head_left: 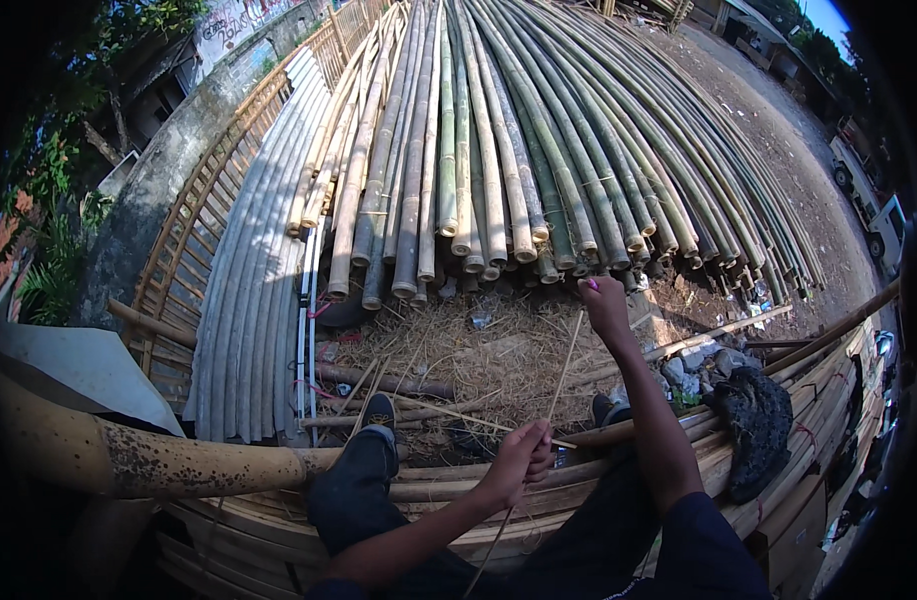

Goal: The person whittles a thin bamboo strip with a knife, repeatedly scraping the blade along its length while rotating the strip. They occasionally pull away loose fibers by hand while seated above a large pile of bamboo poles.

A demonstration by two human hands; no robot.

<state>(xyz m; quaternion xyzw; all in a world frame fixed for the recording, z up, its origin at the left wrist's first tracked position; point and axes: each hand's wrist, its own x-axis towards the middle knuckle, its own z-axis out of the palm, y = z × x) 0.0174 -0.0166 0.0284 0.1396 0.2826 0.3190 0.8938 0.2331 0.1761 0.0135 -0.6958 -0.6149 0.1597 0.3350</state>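
Note:
My left hand [524, 460] is closed around a thin bamboo strip [566, 372], low in front of my knees. The strip slants from below that fist up toward my right hand. My right hand [605, 303] is stretched forward in a fist, just short of the cut ends of the bamboo poles. A small pink-purple bit [593, 285] shows at its fingers; the rest of what it holds is hidden. Another pale strip [459, 412] crosses behind my left hand, over the straw-covered ground.
Long bamboo poles [494, 150] lie stacked ahead. Grey corrugated sheets [244, 260] and a bamboo fence [194, 230] stand left. A thick bamboo pole [199, 460] juts in at lower left. Split bamboo [719, 470] lies beneath me, with a dark cloth [757, 425] and rubble [694, 365] at right.

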